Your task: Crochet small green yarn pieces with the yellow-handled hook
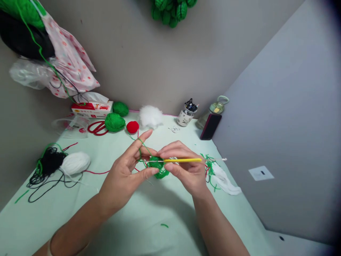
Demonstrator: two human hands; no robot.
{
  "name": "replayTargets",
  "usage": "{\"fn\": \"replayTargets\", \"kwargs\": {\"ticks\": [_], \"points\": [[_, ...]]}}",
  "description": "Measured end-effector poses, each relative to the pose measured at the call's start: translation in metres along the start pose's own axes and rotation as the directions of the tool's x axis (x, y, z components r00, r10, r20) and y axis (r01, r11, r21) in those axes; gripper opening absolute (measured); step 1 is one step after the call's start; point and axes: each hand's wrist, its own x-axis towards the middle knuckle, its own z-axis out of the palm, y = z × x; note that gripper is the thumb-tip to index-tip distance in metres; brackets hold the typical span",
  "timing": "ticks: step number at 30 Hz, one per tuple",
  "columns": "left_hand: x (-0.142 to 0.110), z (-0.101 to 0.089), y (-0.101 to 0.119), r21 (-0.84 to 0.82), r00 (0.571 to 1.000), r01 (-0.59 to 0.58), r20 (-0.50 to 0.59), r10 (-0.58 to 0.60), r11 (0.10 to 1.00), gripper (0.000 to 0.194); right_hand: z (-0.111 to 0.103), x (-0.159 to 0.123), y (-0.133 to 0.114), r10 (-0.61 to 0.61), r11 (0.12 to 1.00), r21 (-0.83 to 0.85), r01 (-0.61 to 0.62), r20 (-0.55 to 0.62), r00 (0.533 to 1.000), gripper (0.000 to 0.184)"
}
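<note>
Between my hands is a small piece of green crochet work [160, 172], held above the table. My left hand [128, 167] pinches its left side between thumb and fingers, with the index finger raised and green yarn [145, 146] looped round it. In my right hand [183, 167] is a crochet hook [183, 160] with a yellow handle, lying level in the grip. Its metal shaft points left and passes across the green piece. The hook's very tip is hard to make out near my left fingers.
Green yarn balls [115, 122], a small red ball [132, 127], red-handled scissors [98, 128] and white stuffing [150, 116] lie behind my hands. Black yarn [50, 163] and a white ball [75, 162] are left. A phone [211, 127] leans on a bottle [217, 106] beside a pen cup [186, 115].
</note>
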Motion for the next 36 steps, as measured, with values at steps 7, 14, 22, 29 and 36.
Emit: {"fn": "replayTargets", "kwargs": {"ticks": [7,14,22,29,36], "points": [[0.0,-0.002,0.003,0.046,0.999,-0.033,-0.007,0.033,0.998,0.077,0.002,-0.002,-0.012,-0.198,0.934,-0.287,0.214,0.083,0.977,0.026],[-0.001,-0.002,0.006,0.008,1.0,-0.011,-0.003,0.011,1.0,0.076,0.012,-0.003,-0.01,-0.376,0.841,-0.395,0.369,0.064,0.925,0.031],[0.0,-0.003,0.008,-0.065,0.999,-0.009,-0.05,0.006,0.998,0.072,0.014,-0.009,-0.01,-0.273,0.908,-0.323,0.266,0.025,0.962,0.036],[0.0,-0.005,0.008,-0.041,0.998,-0.049,-0.046,0.047,0.998,0.068,0.01,-0.008,-0.008,-0.17,0.983,-0.076,0.17,0.006,0.985,0.03],[-0.002,-0.007,0.004,-0.09,0.999,-0.043,-0.027,0.041,0.995,0.062,0.004,-0.008,-0.005,-0.077,0.993,0.089,0.078,-0.006,0.997,0.026]]}}
